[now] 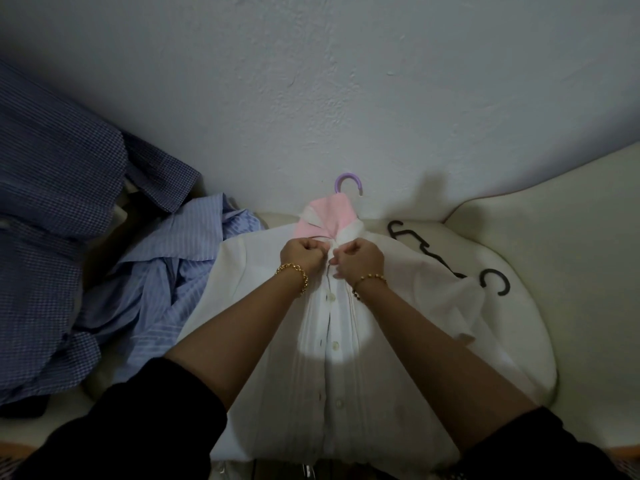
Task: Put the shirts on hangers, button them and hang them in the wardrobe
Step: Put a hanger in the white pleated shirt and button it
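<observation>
A white shirt (277, 358) with a pink inner collar lies flat in front of me on a cream surface, front side up, on a purple hanger (348, 181) whose hook sticks out past the collar. My left hand (303, 254) and my right hand (358, 258) meet just below the collar, and each pinches one edge of the shirt's front opening at the top button. Several white buttons run down the placket toward me.
A light blue striped shirt (173, 271) lies crumpled to the left, with a dark blue checked shirt (52, 202) further left. Black hangers (491, 282) rest to the right on the cream cushion (519, 323). A white wall (311, 81) stands behind.
</observation>
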